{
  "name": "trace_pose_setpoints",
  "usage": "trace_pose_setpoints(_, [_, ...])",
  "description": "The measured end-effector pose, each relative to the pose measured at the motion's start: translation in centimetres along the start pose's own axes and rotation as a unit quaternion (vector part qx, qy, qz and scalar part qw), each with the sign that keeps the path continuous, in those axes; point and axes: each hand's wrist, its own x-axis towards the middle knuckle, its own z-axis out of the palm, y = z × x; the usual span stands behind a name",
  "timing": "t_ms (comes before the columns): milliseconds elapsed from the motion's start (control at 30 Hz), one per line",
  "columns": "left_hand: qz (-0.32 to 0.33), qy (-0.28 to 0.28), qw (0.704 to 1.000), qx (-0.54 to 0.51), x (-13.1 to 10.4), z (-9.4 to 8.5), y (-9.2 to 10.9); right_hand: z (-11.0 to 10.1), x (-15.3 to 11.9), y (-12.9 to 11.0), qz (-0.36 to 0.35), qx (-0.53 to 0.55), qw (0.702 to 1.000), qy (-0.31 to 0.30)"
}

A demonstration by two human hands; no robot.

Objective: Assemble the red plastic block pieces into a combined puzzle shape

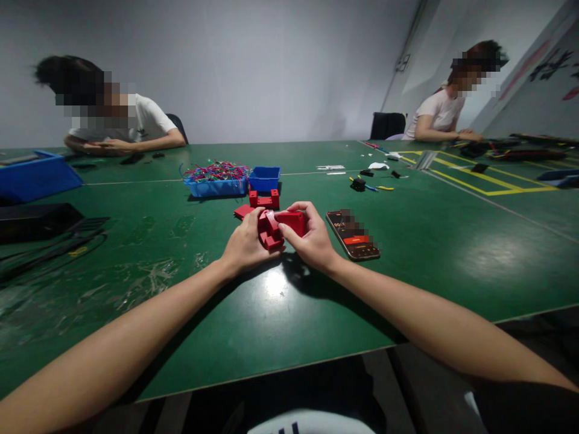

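Observation:
My left hand is closed around a notched red block just above the green table. A flat-faced red block is gripped between the thumb and fingers of my right hand. The two red pieces meet between my hands; whether they are joined I cannot tell. Just beyond my fingers lie a U-shaped red block and a flat red piece, which my left hand partly hides.
Behind the blocks stand a blue tray heaped with coloured wires and a small blue bin. A phone lies right of my hands. Pliers and a black part lie farther back. Two people sit across the green table.

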Motion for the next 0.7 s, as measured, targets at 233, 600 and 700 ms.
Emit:
trace_pose_setpoints(233, [0.003, -0.002, 1.0, -0.004, -0.02, 0.03, -0.22, -0.24, 0.24, 0.15, -0.029, -0.024, 0.999, -0.025])
trace_pose_setpoints(600, [-0.004, -0.003, 1.0, -0.004, 0.0, 0.03, -0.23, -0.01, 0.05, 0.2, -0.061, -0.023, 0.998, -0.027])
trace_pose_setpoints(700, [-0.002, -0.002, 1.0, -0.007, 0.0, -0.02, -0.14, 0.16, -0.11, 0.21, -0.076, 0.0, 0.997, -0.013])
